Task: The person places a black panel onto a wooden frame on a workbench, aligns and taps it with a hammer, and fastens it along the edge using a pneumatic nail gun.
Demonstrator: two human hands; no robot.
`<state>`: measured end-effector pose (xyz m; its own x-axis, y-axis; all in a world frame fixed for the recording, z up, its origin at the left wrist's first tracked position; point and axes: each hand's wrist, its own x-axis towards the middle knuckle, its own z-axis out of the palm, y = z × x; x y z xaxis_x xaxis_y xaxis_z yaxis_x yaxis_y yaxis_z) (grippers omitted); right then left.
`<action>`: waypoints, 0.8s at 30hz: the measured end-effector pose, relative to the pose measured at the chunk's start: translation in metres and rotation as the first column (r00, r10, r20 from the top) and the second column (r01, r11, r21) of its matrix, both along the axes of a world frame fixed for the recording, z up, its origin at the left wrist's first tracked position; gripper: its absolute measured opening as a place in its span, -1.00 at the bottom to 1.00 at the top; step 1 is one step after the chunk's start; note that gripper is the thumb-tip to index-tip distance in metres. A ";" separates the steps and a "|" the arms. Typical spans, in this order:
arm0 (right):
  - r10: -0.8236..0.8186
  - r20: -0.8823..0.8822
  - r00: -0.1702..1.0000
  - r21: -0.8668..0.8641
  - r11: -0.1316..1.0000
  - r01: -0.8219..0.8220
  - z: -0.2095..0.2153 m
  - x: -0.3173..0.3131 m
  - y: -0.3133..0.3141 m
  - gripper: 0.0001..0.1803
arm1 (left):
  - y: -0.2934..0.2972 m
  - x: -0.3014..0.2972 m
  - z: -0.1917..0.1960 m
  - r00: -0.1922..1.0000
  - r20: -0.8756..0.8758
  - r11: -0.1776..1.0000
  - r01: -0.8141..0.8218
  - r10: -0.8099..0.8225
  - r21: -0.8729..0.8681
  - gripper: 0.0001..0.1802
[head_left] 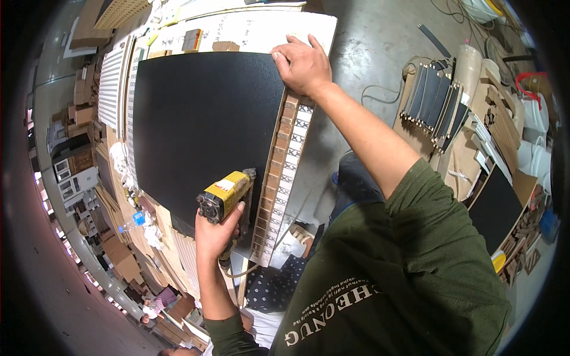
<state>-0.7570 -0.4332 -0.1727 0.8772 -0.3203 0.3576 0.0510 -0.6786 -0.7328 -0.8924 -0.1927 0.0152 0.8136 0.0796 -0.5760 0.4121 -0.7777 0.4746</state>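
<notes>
A large black panel [202, 113] lies flat before me, on top of other boards. My left hand [217, 234] is wrapped round the handle of a yellow nail gun [225, 188], with a hose trailing from its lower end. The gun is over the panel's lower right part, close to the right edge; I cannot tell whether its nose touches. At the panel's far right corner rests my right hand [306, 66], fingers spread and thumb side against the corner. Along the right edge runs a strip of brown blocks [276, 163], beside a white patterned strip [291, 154].
Beyond the panel lies a white board [261, 29] with a small brown block [192, 40] on it. Stacked dark strips [430, 98] stand on the right, near another black board [496, 207]. A plastic bottle [133, 221] lies at left. People are at lower left.
</notes>
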 end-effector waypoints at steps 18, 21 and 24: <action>0.042 -0.006 0.999 0.072 0.997 -0.041 0.009 -0.004 -0.005 -0.76 | -0.020 0.016 -0.002 1.000 -0.007 0.999 0.026 -0.027 -0.026 -0.69; 0.041 0.008 0.999 0.080 0.996 -0.042 0.008 -0.004 -0.004 -0.77 | -0.021 0.018 -0.002 1.000 -0.008 1.000 -0.003 0.002 -0.022 -0.69; 0.122 -0.008 0.992 0.088 0.989 -0.121 0.011 0.000 -0.012 -0.76 | -0.019 0.016 -0.002 0.999 -0.012 0.999 -0.034 0.034 -0.017 -0.69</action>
